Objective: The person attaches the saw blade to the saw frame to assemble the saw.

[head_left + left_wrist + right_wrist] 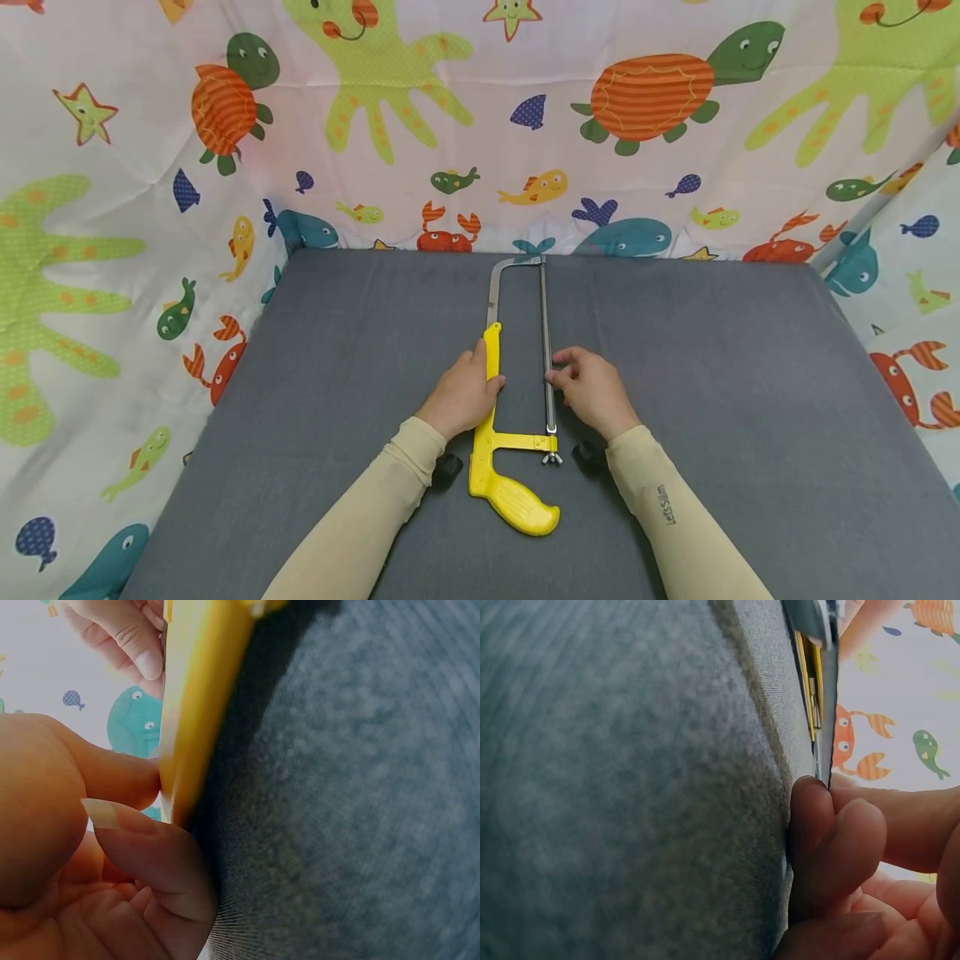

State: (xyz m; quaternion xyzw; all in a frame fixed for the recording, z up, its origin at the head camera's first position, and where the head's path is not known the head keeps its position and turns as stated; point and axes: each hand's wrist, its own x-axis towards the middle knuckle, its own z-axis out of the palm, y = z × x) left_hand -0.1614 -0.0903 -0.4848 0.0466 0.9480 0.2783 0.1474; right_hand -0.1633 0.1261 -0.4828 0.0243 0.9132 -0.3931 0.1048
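Observation:
A hacksaw (pixel 491 358) with a yellow handle and a grey metal front bow lies on the grey cloth, its handle toward me. My left hand (pixel 463 396) grips the yellow back of the frame, thumb on top; in the left wrist view, fingers (pixel 154 855) curl against the yellow bar (pixel 196 705). On the other side, my right hand (pixel 596 390) pinches the saw's thin blade (pixel 546 333) near its middle between thumb and fingers. The right wrist view shows the fingertips (pixel 810 814) closed at the blade's edge. A wing nut (pixel 552 458) sits at the blade's near end.
The grey cloth-covered table (pixel 750 417) spreads to both sides of the saw. A white curtain (pixel 450 100) printed with sea animals stands along the back and sides. Dark wrist devices (pixel 590 457) show beneath both beige sleeves (pixel 675 508).

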